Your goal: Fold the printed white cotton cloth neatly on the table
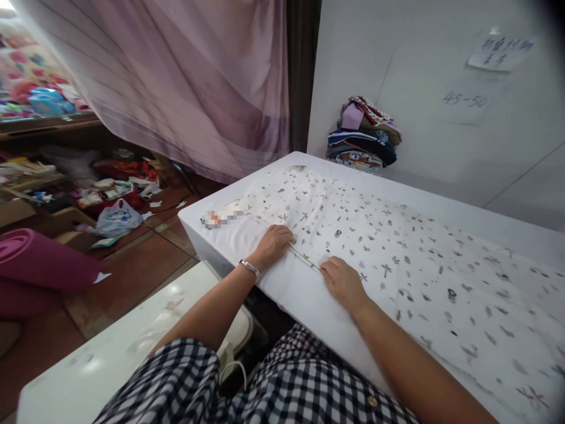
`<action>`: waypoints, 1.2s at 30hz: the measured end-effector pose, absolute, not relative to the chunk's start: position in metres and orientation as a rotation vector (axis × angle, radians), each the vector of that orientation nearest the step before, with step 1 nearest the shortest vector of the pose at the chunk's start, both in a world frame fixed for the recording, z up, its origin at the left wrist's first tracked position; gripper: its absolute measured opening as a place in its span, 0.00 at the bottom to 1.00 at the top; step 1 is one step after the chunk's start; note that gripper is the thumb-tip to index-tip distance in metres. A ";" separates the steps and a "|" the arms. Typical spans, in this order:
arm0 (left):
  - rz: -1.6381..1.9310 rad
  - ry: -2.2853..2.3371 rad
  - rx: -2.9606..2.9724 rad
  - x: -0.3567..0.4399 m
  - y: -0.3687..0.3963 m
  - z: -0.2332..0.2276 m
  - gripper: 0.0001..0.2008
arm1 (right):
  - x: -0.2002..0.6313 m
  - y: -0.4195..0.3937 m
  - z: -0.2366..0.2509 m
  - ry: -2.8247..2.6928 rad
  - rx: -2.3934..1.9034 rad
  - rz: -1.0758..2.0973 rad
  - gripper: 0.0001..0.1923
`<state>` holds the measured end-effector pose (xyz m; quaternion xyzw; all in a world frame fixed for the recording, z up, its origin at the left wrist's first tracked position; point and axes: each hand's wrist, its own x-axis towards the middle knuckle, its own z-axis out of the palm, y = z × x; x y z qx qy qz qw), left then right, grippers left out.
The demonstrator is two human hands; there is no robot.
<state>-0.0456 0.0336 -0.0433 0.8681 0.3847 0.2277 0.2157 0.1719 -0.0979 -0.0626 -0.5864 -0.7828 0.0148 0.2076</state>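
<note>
Pinching: left hand [274, 240] and right hand [342, 281], fingers closed on the near edge of the printed cloth [375, 235]
Printed cloth: spread across the white table [233, 242]
Plastic bag [118, 221]: beside the cardboard box [64, 227]; contents of both unclear

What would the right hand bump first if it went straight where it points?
Probably the left hand, ahead of the right hand along the edge of the patterned cloth, though depth is unclear and it might slip past.

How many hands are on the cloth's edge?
2: the left hand and, farther right along the same near edge of the printed cloth, the right hand.
</note>
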 end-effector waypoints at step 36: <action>0.759 2.041 1.450 -0.066 0.104 -0.029 0.14 | 0.167 -0.106 -0.062 -2.154 -1.612 0.088 0.09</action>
